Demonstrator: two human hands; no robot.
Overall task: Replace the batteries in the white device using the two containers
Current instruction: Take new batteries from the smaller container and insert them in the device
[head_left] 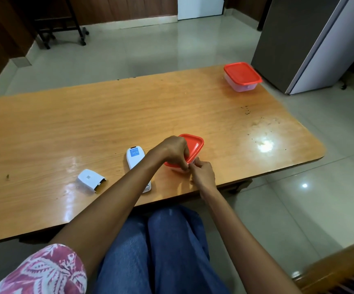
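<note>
A clear container with a red lid stands near the table's front edge. My left hand lies over the lid's near left side and grips its rim. My right hand pinches the lid's near corner. The white device lies face down just left of it, partly hidden under my left forearm. Its white battery cover lies apart, further left. A second red-lidded container stands shut at the far right corner. No batteries are visible.
The wooden table has a rounded right end and a front edge close to my knees. A grey refrigerator stands beyond the far right corner. A black wheeled stand is on the floor at far left.
</note>
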